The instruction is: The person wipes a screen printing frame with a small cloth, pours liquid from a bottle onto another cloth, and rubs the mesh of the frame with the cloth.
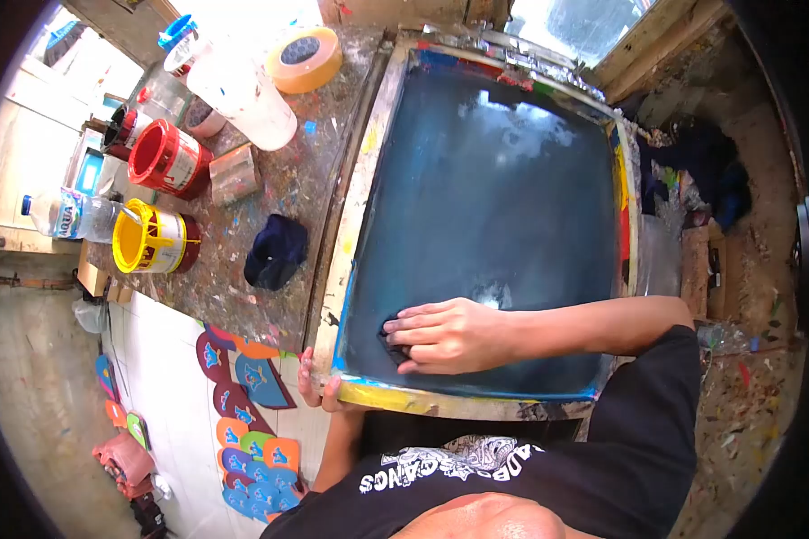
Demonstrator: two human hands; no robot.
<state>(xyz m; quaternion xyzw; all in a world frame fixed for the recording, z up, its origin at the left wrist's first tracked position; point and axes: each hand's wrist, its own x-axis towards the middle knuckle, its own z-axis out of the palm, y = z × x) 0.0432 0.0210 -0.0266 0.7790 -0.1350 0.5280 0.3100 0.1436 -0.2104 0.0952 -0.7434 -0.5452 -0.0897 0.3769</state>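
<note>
Dark wad pressed to the blue-grey screen

Taking the middle of the screen point(494, 216) as the clock's centre, its face is a smooth, taut, slate-blue sheet with a cloudy pale reflection near twelve o'clock. The rectangular wooden frame point(476, 410) around it is rough, smeared with yellow, red and blue paint. Beyond its left side, the worktop point(211, 289) is brown, scuffed and speckled with dried colour.

The screen lies directly in front of the person, under the right hand point(445, 334). That hand rests between six and seven o'clock, its fingers bent over a soft black wad point(392, 350) and holding it against the sheet. The left hand point(333, 393) grasps the frame's corner between seven and eight o'clock, fingers around the wood.

At nine o'clock stands a yellow-rimmed tin point(157, 242) containing yellow paint, with a handle leaning out of it. Just above it, between nine and ten, is a red tin point(166, 160), red inside. A clear plastic bottle point(81, 216) with an AQUA label sits beyond the yellow tin; its contents are hard to make out. Near ten is a whitish cylindrical container point(265, 117), its contents hidden. A thick roll of tape point(304, 59) lies between ten and eleven; a crumpled navy cloth point(277, 251) lies at nine, near the frame.
</note>
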